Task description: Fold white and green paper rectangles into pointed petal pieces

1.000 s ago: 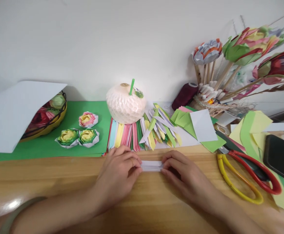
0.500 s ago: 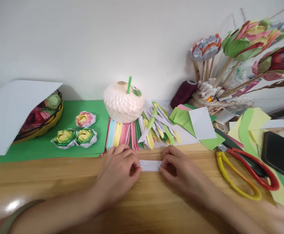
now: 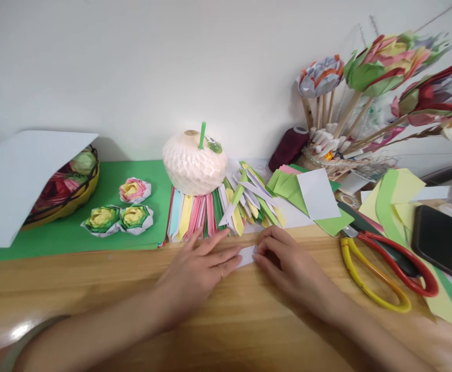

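Note:
A small white paper strip (image 3: pixel 247 256) lies on the wooden table between my hands. My left hand (image 3: pixel 200 271) rests flat over the strip's left part with its fingers spread, hiding that end. At the strip's right end, my right hand (image 3: pixel 282 261) pinches the paper between thumb and fingers. Just beyond the hands are folded coloured paper strips (image 3: pixel 187 214) in a row and a loose heap of green, white and yellow folded pieces (image 3: pixel 255 199).
Scissors (image 3: pixel 396 258) with red and yellow handles lie right of my right hand, beside a black phone (image 3: pixel 443 240). A white textured container (image 3: pixel 195 163) stands behind the strips. Paper flowers (image 3: pixel 136 217) and a basket (image 3: pixel 66 204) are at left; a thread spool (image 3: pixel 288 149) stands back right.
My left hand has opened from its pinch, and its fingers have spread rightward over the paper strip. Less of the strip shows. My right hand keeps its pinch. The view has shifted slightly.

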